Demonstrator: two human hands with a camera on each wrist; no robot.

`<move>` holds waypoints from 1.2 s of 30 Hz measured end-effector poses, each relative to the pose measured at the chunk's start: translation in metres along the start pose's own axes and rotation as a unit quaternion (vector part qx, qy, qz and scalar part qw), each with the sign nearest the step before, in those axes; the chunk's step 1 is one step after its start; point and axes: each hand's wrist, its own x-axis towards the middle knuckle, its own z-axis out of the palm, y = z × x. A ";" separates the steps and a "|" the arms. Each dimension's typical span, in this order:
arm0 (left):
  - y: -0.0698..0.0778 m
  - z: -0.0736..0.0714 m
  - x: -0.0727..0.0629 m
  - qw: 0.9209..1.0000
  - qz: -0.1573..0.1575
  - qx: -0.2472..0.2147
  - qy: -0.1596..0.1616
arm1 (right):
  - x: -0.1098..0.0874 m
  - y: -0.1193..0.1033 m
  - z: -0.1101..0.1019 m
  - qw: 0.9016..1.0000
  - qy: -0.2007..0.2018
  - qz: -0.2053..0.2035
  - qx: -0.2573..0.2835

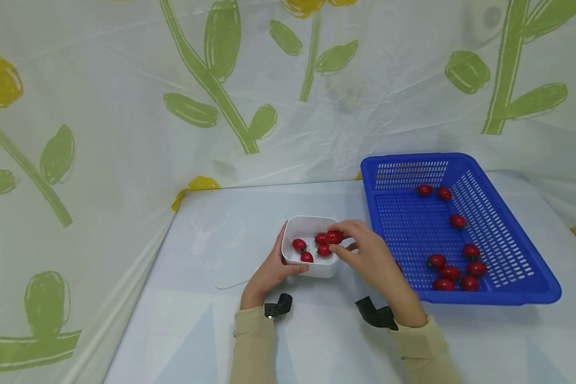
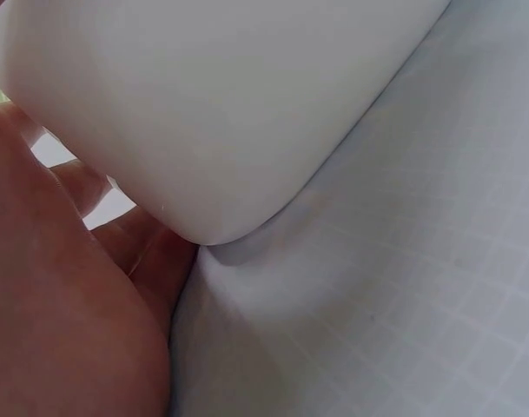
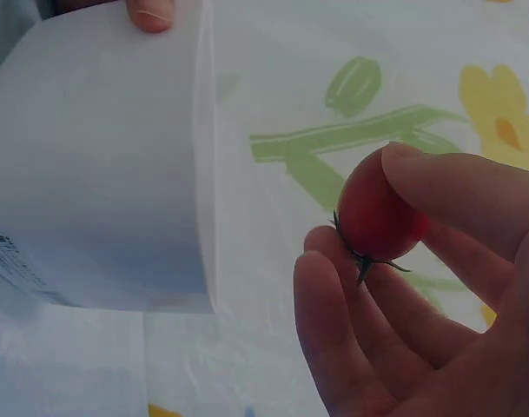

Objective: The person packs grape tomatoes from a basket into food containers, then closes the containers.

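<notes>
A small white square container [image 1: 317, 270] stands on the table with several cherry tomatoes [image 1: 299, 245] inside it. My left hand [image 1: 270, 273] grips its left side, the thumb along the front wall and the other fingers round the side. Up close in the left wrist view, the container's wall [image 2: 221, 95] rises beside the palm. My right hand [image 1: 368, 253] pinches one cherry tomato [image 3: 377, 208] between thumb and fingers, over the container's right rim. Green sepals show on that tomato in the right wrist view.
To the right stands a blue perforated basket [image 1: 523, 250] with several cherry tomatoes [image 1: 450, 272] in it, most near its front. Left of the container, a thin clear lid-like sheet [image 1: 235, 261] lies on the white table [image 1: 197, 330]. A flower-printed curtain [image 1: 134, 106] hangs behind.
</notes>
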 end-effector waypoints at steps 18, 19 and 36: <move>0.007 0.001 -0.002 1.000 0.007 0.002 -0.010 | 0.002 0.003 0.028 0.995 -0.016 0.022 -0.096; 0.007 0.001 -0.002 1.000 0.007 0.004 -0.010 | 0.002 0.004 0.030 0.995 -0.018 0.026 -0.098; 0.004 0.001 -0.002 1.000 0.021 -0.011 -0.014 | 0.002 0.008 0.040 0.992 -0.021 0.031 -0.118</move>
